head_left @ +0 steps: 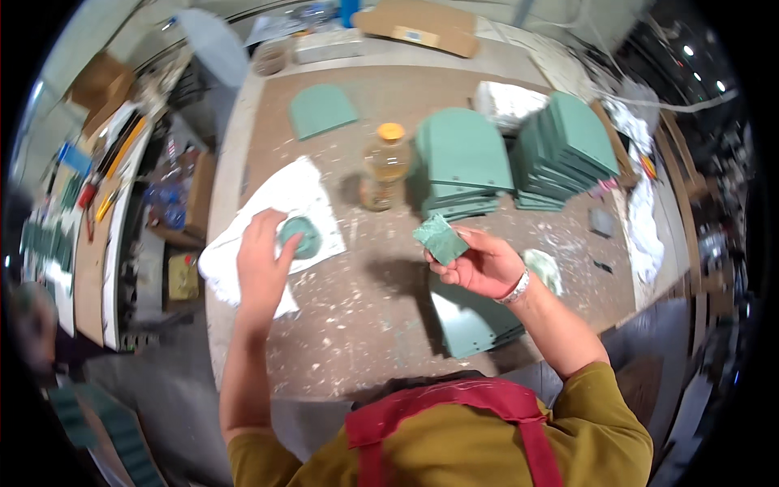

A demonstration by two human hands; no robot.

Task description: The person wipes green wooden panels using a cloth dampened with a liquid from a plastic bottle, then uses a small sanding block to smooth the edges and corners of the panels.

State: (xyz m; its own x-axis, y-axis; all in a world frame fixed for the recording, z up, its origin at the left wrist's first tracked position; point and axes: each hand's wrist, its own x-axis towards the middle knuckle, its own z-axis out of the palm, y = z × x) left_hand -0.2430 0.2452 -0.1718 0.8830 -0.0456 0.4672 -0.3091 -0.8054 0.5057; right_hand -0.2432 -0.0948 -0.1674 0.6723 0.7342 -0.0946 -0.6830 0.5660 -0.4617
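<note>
On a white cloth (pixel 307 191) at the left of the table, my left hand (pixel 261 252) grips the left edge of a small round green piece (pixel 303 240), its thumb across the face. The fingertips are partly hidden. Pinched between the thumb and fingers of my right hand (pixel 483 266) is a small, rough-looking square green piece (pixel 441 239), raised above the table. Below that hand, a flat stack of green panels (pixel 471 318) lies near the front edge. Beyond it, a clear bottle with an orange cap (pixel 385 169) stands upright, holding yellowish liquid.
Stacks of round-topped green panels (pixel 462 150) and more panels (pixel 568 146) stand at the back right. A single panel (pixel 321 110) lies far left on the brown tabletop (pixel 341 341). A crumpled pale cloth (pixel 544 270) is beside my right wrist. Tools lie on a left shelf (pixel 105 243).
</note>
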